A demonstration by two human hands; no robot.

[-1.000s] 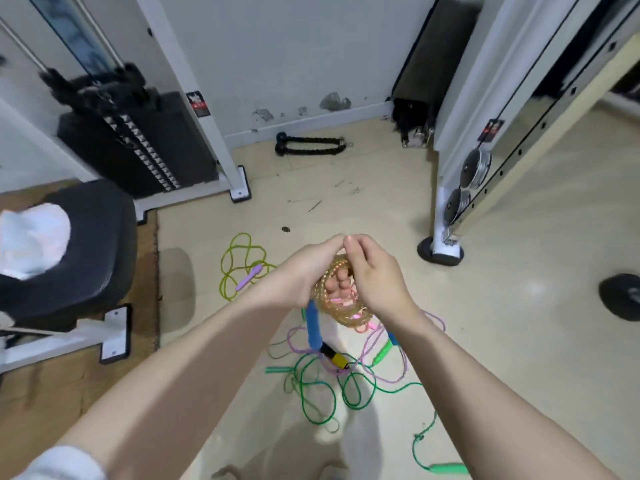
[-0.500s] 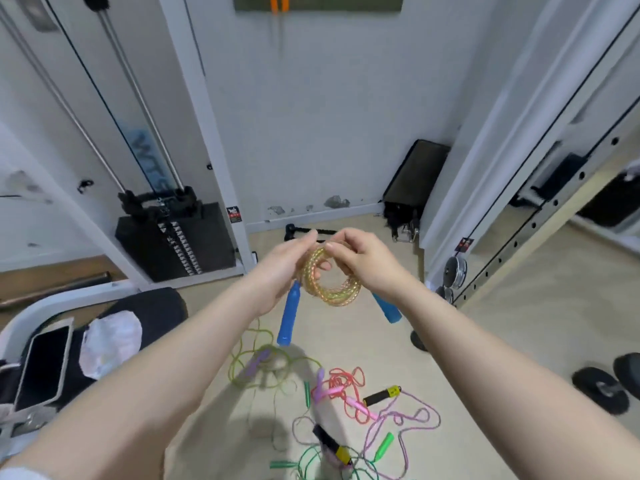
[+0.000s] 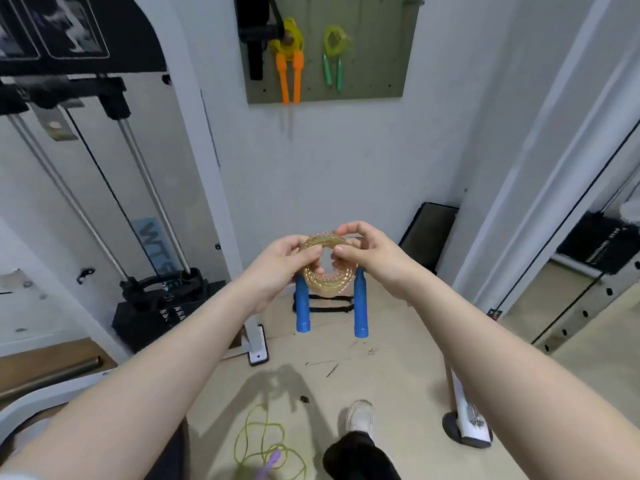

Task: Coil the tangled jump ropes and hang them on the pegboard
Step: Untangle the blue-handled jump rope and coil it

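A coiled golden jump rope (image 3: 329, 282) is held up in front of me, its two blue handles (image 3: 303, 308) dangling below the ring. My left hand (image 3: 277, 265) grips the coil's left side and my right hand (image 3: 367, 251) pinches its top right. High on the wall hangs the green pegboard (image 3: 374, 46). On it hang a yellow coiled rope with orange handles (image 3: 290, 74) and a yellow-green coiled rope with green handles (image 3: 334, 64). A loose yellow-green rope with a purple handle (image 3: 266, 452) lies on the floor near my foot.
A black strap (image 3: 256, 39) hangs at the pegboard's left. A cable machine with a weight stack (image 3: 156, 306) stands to the left, a white rack upright (image 3: 554, 168) and its base (image 3: 467, 431) to the right. A black handle bar (image 3: 325, 303) lies on the floor by the wall.
My view has tilted up from the floor to the wall, bringing the pegboard into sight. Both hands have lifted the coiled rope, and its blue handles now hang straight down.
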